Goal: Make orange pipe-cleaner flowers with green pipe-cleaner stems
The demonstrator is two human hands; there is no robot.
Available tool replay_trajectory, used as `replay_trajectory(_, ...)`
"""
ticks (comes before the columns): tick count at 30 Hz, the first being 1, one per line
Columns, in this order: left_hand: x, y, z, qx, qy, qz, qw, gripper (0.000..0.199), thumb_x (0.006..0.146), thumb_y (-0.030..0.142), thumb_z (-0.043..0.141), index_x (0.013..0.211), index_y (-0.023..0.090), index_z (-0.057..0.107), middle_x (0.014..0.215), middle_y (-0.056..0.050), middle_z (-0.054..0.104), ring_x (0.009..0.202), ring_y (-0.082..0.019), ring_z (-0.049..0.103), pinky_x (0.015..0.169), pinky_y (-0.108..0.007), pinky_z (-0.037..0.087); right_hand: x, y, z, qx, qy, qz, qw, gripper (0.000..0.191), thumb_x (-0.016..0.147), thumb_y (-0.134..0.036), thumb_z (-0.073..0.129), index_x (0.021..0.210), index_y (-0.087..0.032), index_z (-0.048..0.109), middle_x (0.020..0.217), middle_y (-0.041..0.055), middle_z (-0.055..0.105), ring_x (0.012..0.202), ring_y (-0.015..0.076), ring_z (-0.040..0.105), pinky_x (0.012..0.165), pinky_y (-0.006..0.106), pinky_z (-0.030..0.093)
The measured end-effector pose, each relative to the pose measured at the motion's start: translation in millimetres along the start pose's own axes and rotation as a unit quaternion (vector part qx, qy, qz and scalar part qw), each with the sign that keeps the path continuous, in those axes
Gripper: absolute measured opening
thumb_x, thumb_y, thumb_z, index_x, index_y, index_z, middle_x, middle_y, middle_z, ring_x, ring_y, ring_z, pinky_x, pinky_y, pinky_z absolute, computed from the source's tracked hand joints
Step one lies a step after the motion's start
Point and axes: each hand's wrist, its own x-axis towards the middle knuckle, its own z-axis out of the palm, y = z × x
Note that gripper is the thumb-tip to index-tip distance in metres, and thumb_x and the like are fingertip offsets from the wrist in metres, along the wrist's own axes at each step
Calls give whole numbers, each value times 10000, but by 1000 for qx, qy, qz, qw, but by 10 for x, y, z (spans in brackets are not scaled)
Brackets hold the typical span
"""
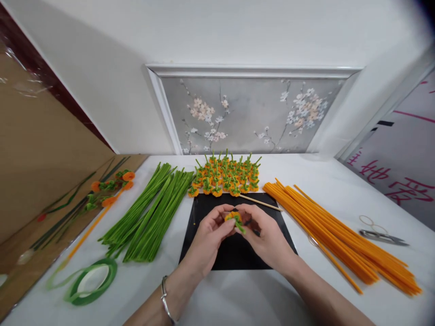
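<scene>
A small orange flower with a green stem is held between my two hands above a black mat. My left hand pinches its left side with thumb and fingers. On the right side, the fingers of my right hand are curled round the flower. The green stem points down and to the right. Just beyond the mat stand several similar orange and green flowers in rows, stems up. A thin wooden stick lies across the mat's far right part.
Green fuzzy stems lie left, orange ones right. Green tape rests front left, scissors far right. Finished-looking orange flowers lie on brown cardboard at the left. A white wall panel rises behind.
</scene>
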Motion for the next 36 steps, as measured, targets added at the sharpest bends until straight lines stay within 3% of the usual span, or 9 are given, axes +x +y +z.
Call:
replay_trajectory(5,1,30,12,18,-32,-13,999,237,773,209,676,1005,179,637,1026,-60,648,948,-186,595,822,-289,468,2,22,8,-36,-11,-8,999,366,834,-87,516,1155,-255,569,974,21,615,817,133,604,705,253,531)
replay_trajectory(11,28,-12,-33,99,41,29,994,172,804,227,628,971,188,613,875,-8,612,820,-135,563,737,-231,435,-39,-5,34,-101,23,-85,991,251,847,-179,604,1085,-249,568,990,49,595,733,138,593,649,265,537)
replay_trajectory(15,8,-17,-33,178,52,94,978,165,801,264,644,944,187,620,887,-7,603,823,-143,552,748,-234,437,-71,-4,53,-110,22,-109,988,123,908,-179,506,952,-240,604,874,39,632,779,155,614,713,283,532)
replay_trajectory(18,-9,6,-22,172,15,108,979,217,818,301,638,997,181,614,929,-34,611,868,-166,563,797,-269,455,-55,36,47,-49,58,-33,997,139,923,-241,484,898,-225,620,807,39,651,711,156,626,674,293,542)
replay_trajectory(20,-11,15,-29,151,12,117,981,294,804,292,659,1074,196,593,991,-50,604,929,-182,563,840,-292,458,-24,69,27,63,77,55,994,133,895,-325,546,895,-211,612,740,27,646,640,152,622,603,285,543)
replay_trajectory(23,-11,2,-50,153,18,133,979,540,715,214,743,1207,254,525,1150,-64,560,1032,-205,541,890,-322,454,23,105,-5,264,71,147,951,227,810,-405,660,893,-207,588,665,-11,606,570,124,588,543,251,520)
replay_trajectory(26,-34,-18,-40,198,-9,133,971,660,668,173,778,1255,286,498,1236,-64,533,1102,-227,520,932,-341,435,31,125,9,375,39,184,908,283,735,-408,736,876,-212,589,649,-24,575,527,101,538,523,232,493)
replay_trajectory(31,-92,3,19,289,-2,181,940,420,730,166,717,1128,243,607,1096,-47,595,999,-215,570,902,-324,442,-24,149,130,411,-4,225,883,299,694,-412,761,863,-232,592,766,7,599,609,118,539,566,246,490)
replay_trajectory(36,-95,-1,-9,353,19,230,907,363,746,112,670,1090,223,631,1046,-40,602,929,-186,586,829,-272,470,-72,189,218,381,-30,232,894,248,773,-420,695,857,-206,603,714,-5,552,536,92,451,528,229,427)
